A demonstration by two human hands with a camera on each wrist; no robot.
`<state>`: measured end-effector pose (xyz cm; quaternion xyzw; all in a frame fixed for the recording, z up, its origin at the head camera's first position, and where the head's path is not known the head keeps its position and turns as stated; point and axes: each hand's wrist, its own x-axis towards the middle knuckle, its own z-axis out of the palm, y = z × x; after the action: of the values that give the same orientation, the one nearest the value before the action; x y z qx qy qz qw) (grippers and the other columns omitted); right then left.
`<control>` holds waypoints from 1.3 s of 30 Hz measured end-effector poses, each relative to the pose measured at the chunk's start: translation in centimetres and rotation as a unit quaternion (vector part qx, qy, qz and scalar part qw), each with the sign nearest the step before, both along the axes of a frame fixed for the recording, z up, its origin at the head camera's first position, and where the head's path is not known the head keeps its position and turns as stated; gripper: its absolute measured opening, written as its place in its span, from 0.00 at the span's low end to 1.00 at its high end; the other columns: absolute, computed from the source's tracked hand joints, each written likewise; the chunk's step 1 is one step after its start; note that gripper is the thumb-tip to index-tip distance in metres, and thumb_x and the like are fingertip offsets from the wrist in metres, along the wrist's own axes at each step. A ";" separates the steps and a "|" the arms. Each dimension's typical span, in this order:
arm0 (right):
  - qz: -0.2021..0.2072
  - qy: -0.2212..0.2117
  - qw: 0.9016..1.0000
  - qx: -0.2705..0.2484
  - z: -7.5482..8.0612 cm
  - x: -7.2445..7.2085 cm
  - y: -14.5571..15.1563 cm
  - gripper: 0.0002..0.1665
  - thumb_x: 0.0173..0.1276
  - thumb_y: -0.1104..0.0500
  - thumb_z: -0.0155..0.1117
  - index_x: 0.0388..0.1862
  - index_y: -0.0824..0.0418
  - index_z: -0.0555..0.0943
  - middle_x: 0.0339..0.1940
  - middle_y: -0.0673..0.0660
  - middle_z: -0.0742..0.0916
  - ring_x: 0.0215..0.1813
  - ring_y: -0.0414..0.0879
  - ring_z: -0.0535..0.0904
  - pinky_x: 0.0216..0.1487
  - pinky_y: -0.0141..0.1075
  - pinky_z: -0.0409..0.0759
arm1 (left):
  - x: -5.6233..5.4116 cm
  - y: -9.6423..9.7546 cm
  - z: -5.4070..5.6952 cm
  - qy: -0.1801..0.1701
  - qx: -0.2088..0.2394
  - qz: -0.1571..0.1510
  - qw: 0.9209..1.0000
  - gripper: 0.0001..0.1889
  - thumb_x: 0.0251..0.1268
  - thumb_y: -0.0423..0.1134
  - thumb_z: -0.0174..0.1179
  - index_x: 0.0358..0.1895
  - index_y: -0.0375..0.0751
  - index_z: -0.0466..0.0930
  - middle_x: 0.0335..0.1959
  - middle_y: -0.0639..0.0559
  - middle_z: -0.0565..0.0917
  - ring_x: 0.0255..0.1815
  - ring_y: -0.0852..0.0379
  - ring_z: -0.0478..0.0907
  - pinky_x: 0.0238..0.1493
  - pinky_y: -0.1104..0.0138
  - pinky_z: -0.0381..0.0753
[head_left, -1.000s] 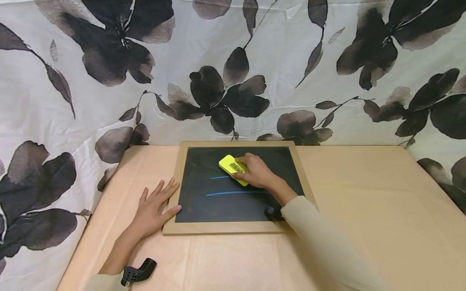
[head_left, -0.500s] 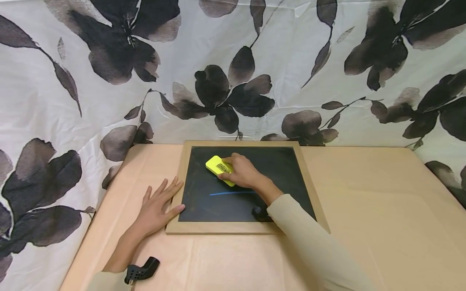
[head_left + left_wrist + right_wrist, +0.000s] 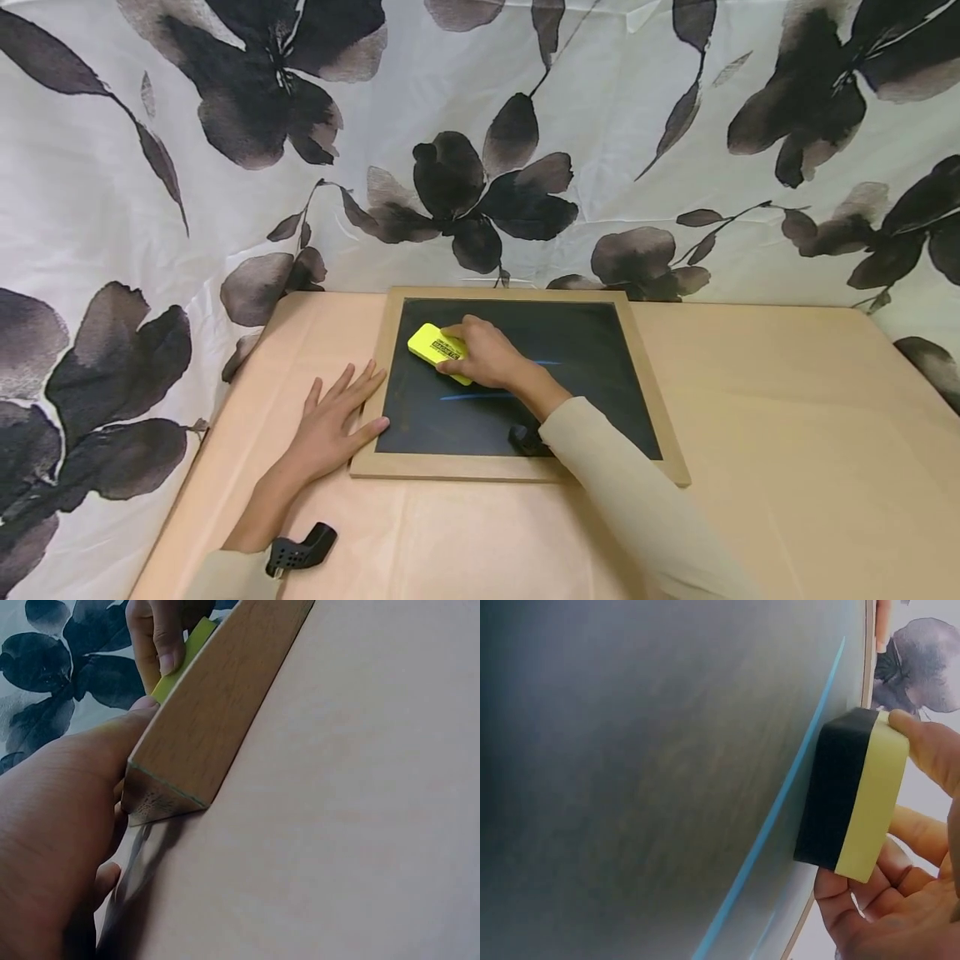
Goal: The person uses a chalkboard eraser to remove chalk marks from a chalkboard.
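My right hand (image 3: 487,354) grips a yellow eraser (image 3: 431,342) by its edges, over the upper left of a small blackboard (image 3: 592,400) in a wooden frame. In the right wrist view the eraser (image 3: 874,799) shows a black felt layer, tilted beside a long blue line (image 3: 772,810). Below my right hand in the head view runs the lower blue line (image 3: 472,397), partly covered by the wrist. A short blue piece (image 3: 547,362) lies right of that hand. With fingers spread, my left hand (image 3: 326,429) rests against the frame's left side, thumb on the wood (image 3: 202,712).
The board lies on a light wooden table (image 3: 787,417). A white cloth (image 3: 337,133) with dark flowers hangs behind it and along the left. Black wrist devices sit on the left wrist (image 3: 302,550) and right wrist (image 3: 527,440).
My right hand has moved left across the board with the eraser. The left end of the upper blue line has disappeared, and a piece to its right has come into view. My left hand stays against the frame.
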<state>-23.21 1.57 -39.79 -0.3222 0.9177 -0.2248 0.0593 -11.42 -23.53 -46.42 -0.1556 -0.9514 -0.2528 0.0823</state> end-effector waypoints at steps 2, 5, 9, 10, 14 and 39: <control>-0.001 -0.006 1.000 0.004 0.1 0.0 0.0 0.36 0.59 0.47 0.71 0.64 0.60 0.76 0.40 0.55 0.77 0.37 0.47 0.71 0.37 0.36 0.70 | 0.0 -0.1 0.0 -0.001 0.001 0.000 1.000 0.37 0.63 0.57 0.58 0.74 0.51 0.59 0.75 0.49 0.56 0.75 0.40 0.47 0.66 0.36 0.32; 0.002 -0.012 1.000 0.009 0.3 -0.1 0.2 0.36 0.59 0.46 0.71 0.64 0.59 0.76 0.40 0.54 0.77 0.37 0.47 0.70 0.37 0.36 0.69 | 0.1 -0.2 0.0 -0.001 0.000 0.000 1.000 0.37 0.63 0.57 0.59 0.74 0.52 0.59 0.75 0.49 0.56 0.75 0.41 0.47 0.66 0.37 0.32; 0.005 -0.013 1.000 0.014 0.5 -0.4 0.7 0.37 0.59 0.46 0.72 0.65 0.59 0.75 0.39 0.53 0.77 0.37 0.47 0.70 0.36 0.36 0.69 | 0.0 -0.2 0.0 -0.001 0.004 -0.002 1.000 0.37 0.63 0.57 0.58 0.74 0.51 0.59 0.75 0.49 0.56 0.75 0.41 0.47 0.66 0.37 0.31; 0.004 -0.012 1.000 0.014 0.5 -0.5 1.0 0.37 0.59 0.46 0.72 0.65 0.59 0.75 0.39 0.53 0.77 0.37 0.47 0.70 0.36 0.36 0.69 | 0.0 -0.1 0.0 -0.002 0.004 -0.004 1.000 0.37 0.64 0.57 0.58 0.74 0.51 0.59 0.75 0.50 0.56 0.75 0.41 0.47 0.66 0.37 0.31; -0.002 -0.011 1.000 0.016 0.5 -0.8 2.7 0.37 0.59 0.46 0.71 0.65 0.59 0.75 0.38 0.53 0.76 0.37 0.47 0.70 0.36 0.36 0.68 | -0.1 0.1 0.1 -0.006 0.002 -0.007 1.000 0.38 0.64 0.57 0.58 0.74 0.50 0.59 0.75 0.49 0.55 0.75 0.40 0.46 0.66 0.36 0.31; -0.072 0.003 0.997 -0.002 0.2 -1.1 16.0 0.38 0.57 0.48 0.73 0.64 0.64 0.75 0.35 0.56 0.76 0.36 0.49 0.68 0.34 0.39 0.66 | -0.1 -0.1 0.5 -0.011 -0.001 -0.010 1.000 0.38 0.65 0.56 0.58 0.75 0.50 0.57 0.75 0.48 0.55 0.75 0.40 0.46 0.66 0.37 0.30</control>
<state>-24.31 17.58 -39.55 -0.2559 0.9383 -0.2290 0.0397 -11.53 -23.66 -45.95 -0.1627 -0.9509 -0.2542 0.0685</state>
